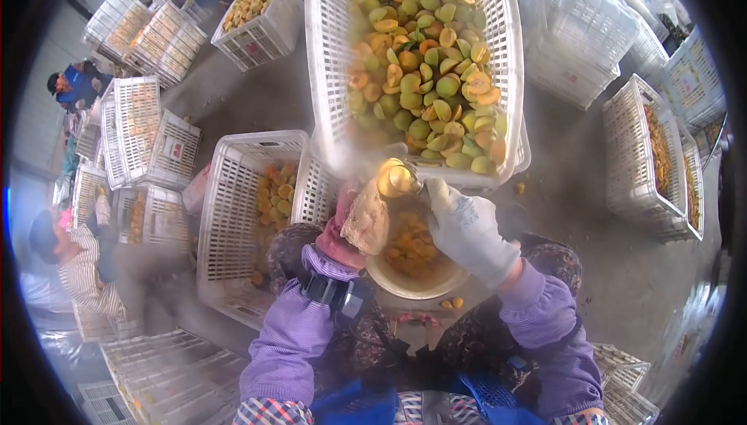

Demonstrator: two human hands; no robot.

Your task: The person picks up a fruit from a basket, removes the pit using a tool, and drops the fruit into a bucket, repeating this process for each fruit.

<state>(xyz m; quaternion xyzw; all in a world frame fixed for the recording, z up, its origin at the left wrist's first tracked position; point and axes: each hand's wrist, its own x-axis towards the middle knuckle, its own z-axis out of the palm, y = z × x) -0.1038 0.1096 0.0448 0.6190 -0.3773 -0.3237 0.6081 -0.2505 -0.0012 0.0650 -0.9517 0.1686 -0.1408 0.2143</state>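
Observation:
Above a round bowl [421, 293] holding orange fruit pieces, my two gloved hands meet. My left hand [362, 223], in a worn, stained glove, has its fingers closed on a yellow fruit half [398, 179]. My right hand [468, 227], in a white glove, is closed round a small metal tool [420, 185] whose tip touches the fruit; its handle is hidden in the glove. Just beyond my hands stands a big white crate [513, 67] heaped with green and orange fruit halves [428, 75].
Left of the bowl stands another white crate [214, 215] with fruit pieces. Stacked crates [655, 192] stand at the right, more at the left and lower left. Two fruit pieces [452, 303] lie beside the bowl. Other people [84, 273] are at the left and far back.

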